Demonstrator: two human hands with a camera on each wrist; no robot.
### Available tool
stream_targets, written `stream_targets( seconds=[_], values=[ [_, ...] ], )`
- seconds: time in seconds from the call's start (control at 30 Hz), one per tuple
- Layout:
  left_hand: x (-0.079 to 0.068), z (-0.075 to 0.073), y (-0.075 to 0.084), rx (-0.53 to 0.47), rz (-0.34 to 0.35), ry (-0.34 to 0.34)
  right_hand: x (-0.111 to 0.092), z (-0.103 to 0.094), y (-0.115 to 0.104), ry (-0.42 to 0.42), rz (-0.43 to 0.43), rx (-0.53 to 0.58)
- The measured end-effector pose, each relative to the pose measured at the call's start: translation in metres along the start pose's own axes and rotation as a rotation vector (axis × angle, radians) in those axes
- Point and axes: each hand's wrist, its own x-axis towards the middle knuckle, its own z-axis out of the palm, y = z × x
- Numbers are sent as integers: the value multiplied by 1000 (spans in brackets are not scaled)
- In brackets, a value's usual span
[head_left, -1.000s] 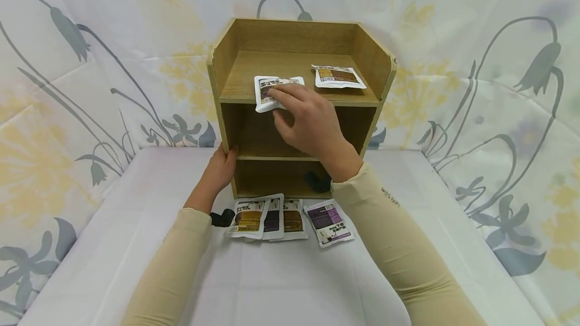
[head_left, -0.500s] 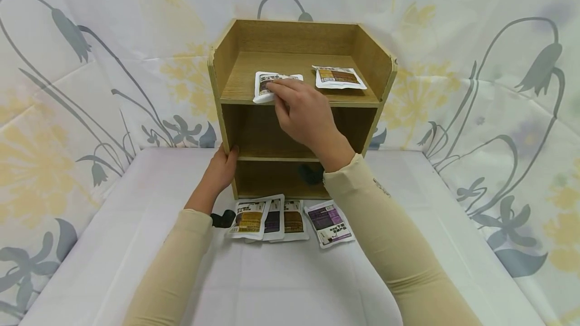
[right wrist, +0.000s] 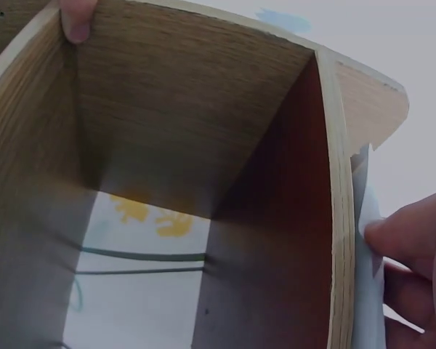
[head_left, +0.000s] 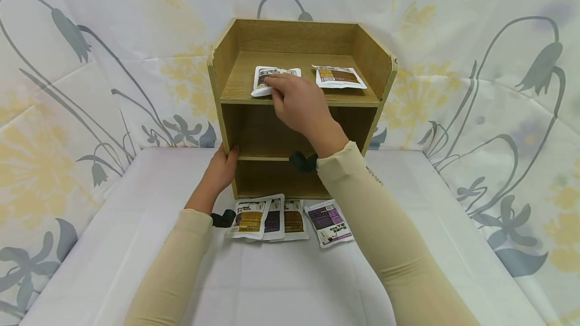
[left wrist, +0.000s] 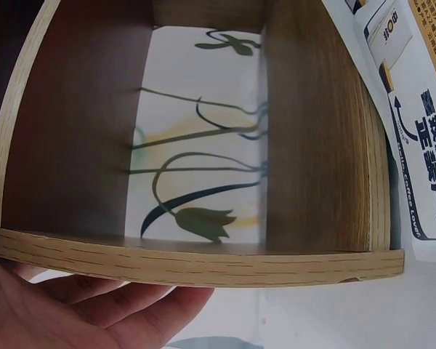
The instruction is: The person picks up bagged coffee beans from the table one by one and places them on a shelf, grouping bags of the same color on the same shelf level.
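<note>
A wooden shelf unit [head_left: 296,39] with three levels stands against the backdrop. My left hand [head_left: 219,167] grips its left side panel, thumb at the front edge and fingers along the outside; in the left wrist view those fingers [left wrist: 123,309] lie under the panel. On the left of the top shelf, my right hand [head_left: 301,104] holds a printed white pouch [head_left: 262,84], which lies nearly flat at the front edge. The right wrist view shows fingertips [right wrist: 378,236] against this pouch [right wrist: 367,291]. A second white pouch [head_left: 340,78] with a brown panel lies to its right.
Below, on the white-covered table [head_left: 294,280], several pouches [head_left: 249,220] overlap at the unit's front left. A purple-panelled pouch [head_left: 330,223] lies apart on the right. A flower-patterned sheet [head_left: 476,64] hangs behind. Black wrist cameras [head_left: 303,161] jut from both cuffs.
My right hand has moved back and slightly left, taking the pouch from hanging over the front edge to lying flatter on the top shelf. The left hand has stayed on the side panel.
</note>
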Motion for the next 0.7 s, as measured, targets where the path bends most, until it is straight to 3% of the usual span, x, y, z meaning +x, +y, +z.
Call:
stream_targets(
  seconds=[0.37,0.7],
  values=[
    [0,-1,-1,-6,11,-1,15,2,1,-99,52,-29],
    [1,0,-1,-3,12,7,19,6,3,-89,56,-20]
  ],
)
